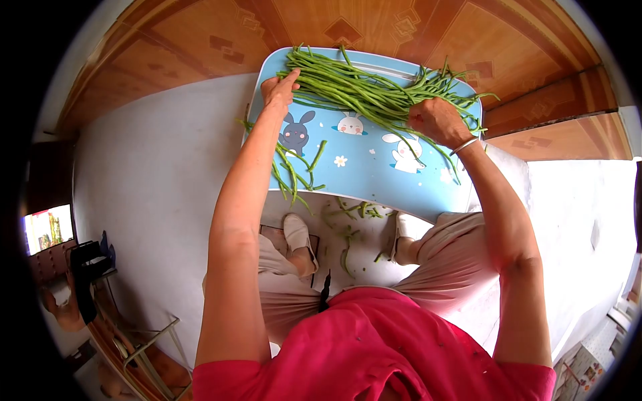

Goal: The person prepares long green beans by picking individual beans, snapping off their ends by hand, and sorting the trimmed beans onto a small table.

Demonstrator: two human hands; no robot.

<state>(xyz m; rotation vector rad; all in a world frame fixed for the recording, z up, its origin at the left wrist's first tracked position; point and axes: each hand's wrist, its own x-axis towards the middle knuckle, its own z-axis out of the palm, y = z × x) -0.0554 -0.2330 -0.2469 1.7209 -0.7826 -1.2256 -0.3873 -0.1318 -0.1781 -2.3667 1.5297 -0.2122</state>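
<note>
A big bundle of long green beans (pixel 361 87) lies across the far part of a blue folding table (pixel 374 177) printed with rabbits. At the bundle's left end, my left hand (pixel 281 90) is closed on the bean ends, some of its fingers hidden. My right hand (pixel 438 121) is curled into a fist on the beans near the right end, with a few strands hanging below it toward the table's front. Apart from the bundle, a few loose beans (pixel 294 172) rest at the left front edge, some hanging over.
Bean scraps (pixel 354 210) are scattered on the grey floor (pixel 154 167) between my shoes. A wood-patterned panel (pixel 334 27) stands right behind the table. At the lower left are a metal-framed rack (pixel 150 341) and a lit screen (pixel 48 229).
</note>
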